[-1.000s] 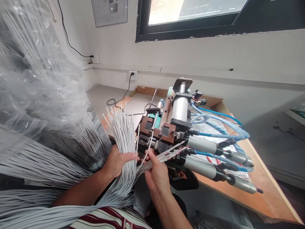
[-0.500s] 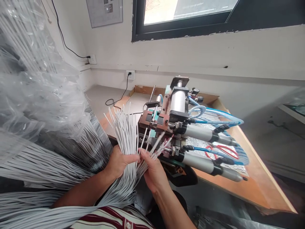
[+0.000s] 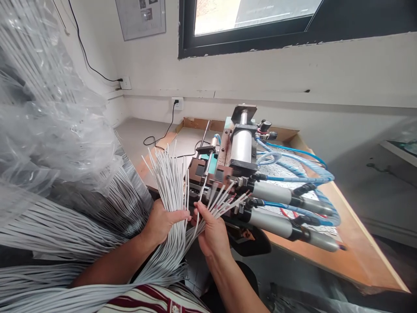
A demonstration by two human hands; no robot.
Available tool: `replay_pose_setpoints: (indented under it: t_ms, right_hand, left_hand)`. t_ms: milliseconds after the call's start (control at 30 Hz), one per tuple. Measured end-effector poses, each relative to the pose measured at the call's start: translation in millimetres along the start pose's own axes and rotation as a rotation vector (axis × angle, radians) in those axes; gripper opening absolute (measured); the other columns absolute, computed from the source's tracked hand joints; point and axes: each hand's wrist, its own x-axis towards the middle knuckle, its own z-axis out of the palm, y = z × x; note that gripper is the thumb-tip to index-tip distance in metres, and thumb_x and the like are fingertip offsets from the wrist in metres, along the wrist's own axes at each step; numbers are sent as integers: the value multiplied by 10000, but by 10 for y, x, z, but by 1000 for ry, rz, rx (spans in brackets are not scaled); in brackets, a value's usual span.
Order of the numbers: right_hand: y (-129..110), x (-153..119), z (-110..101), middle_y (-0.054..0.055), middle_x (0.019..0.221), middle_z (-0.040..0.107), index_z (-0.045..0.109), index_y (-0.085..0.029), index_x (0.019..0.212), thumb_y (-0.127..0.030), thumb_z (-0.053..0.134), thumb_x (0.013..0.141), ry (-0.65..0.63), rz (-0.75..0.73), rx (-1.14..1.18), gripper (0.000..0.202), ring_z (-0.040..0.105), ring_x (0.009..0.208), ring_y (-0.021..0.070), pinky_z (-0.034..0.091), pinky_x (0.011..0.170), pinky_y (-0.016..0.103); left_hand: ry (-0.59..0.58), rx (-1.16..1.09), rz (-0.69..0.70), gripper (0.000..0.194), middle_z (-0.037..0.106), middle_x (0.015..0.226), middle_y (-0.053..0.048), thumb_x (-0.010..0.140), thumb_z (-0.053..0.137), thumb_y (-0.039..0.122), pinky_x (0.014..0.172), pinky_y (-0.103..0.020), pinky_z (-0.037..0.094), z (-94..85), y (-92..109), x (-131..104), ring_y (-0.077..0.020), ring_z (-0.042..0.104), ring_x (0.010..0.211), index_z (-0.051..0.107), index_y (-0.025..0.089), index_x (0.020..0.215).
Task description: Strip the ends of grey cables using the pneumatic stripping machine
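A thick bundle of white cables (image 3: 171, 182) stands upright in my left hand (image 3: 164, 221), its thumb laid across the front. My right hand (image 3: 211, 230) pinches a single cable between thumb and fingertips, its end pointing into the machine's jaws. A smaller fan of cables (image 3: 223, 202) is also held in that hand, leaning right; some of their tips look reddish and stripped. Just beyond the hands is a pneumatic wire stripping machine (image 3: 241, 150) with brown blocks and silver cylinders. The fingers behind the bundle are hidden.
Long cables (image 3: 65, 221) in plastic wrap (image 3: 55, 117) pile up on the left. Blue air hoses (image 3: 306, 169) loop at the machine's right. A wooden table edge (image 3: 365, 261) runs along the right, below a window (image 3: 254, 17) in the wall.
My right hand has moved slightly right and away from the left-hand bundle, with one cable now at the jaws. The machine's cylinders have shifted a little. My left hand stays in place.
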Motion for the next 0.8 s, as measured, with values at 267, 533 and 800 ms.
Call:
replay_pose_setpoints:
  t_ms: [267,533,800]
  right_hand:
    - [59,-98,-82,-27,504,534,672,-122,655,-339,784,537,-187,-54,-180,271,427,478,80,329,489,225]
    - [85,-44,-114,-11,547,575,657,-135,663,-338,771,541,-42,-116,-100,263,458,476,92,350,470,228]
    - [-2,-49,-14,-31,516,540,650,-124,685,-357,782,525,-160,82,-85,312,465,426,95,377,428,238]
  left_hand:
    - [-76,133,50,91,626,585,-6,557,690,133,589,-283,469,13,30,-38,-171,577,586,647,132,636]
    - [-26,53,-18,130,641,607,-19,551,711,163,587,-287,487,0,1,-35,-175,602,580,656,126,663]
    - [-22,43,-20,206,654,618,-7,573,682,134,519,-274,487,14,-10,-43,-165,603,528,656,136,778]
